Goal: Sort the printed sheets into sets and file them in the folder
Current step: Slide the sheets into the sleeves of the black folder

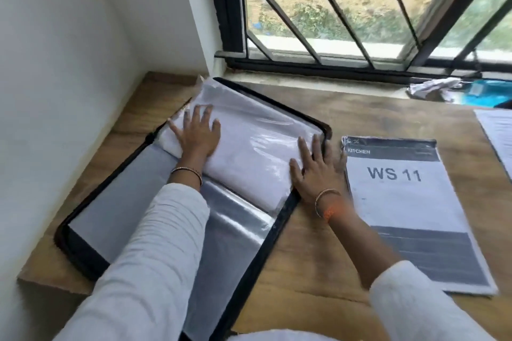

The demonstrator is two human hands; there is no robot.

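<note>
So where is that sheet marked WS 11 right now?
In the head view, the WS 11 sheet lies flat on the wooden table, to the right of the open black folder, just beyond the right hand.

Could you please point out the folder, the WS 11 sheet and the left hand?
folder [288, 212]: head view, black right edge.
WS 11 sheet [399, 199]: head view, white middle.
left hand [198, 134]: head view, back of hand.

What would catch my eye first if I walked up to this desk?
Probably both hands pressing flat on the clear plastic sleeves of the open black folder: left hand at its far end, right hand at its right edge. Next, the printed stack reading "KITCHEN WS 11" just right of it.
</note>
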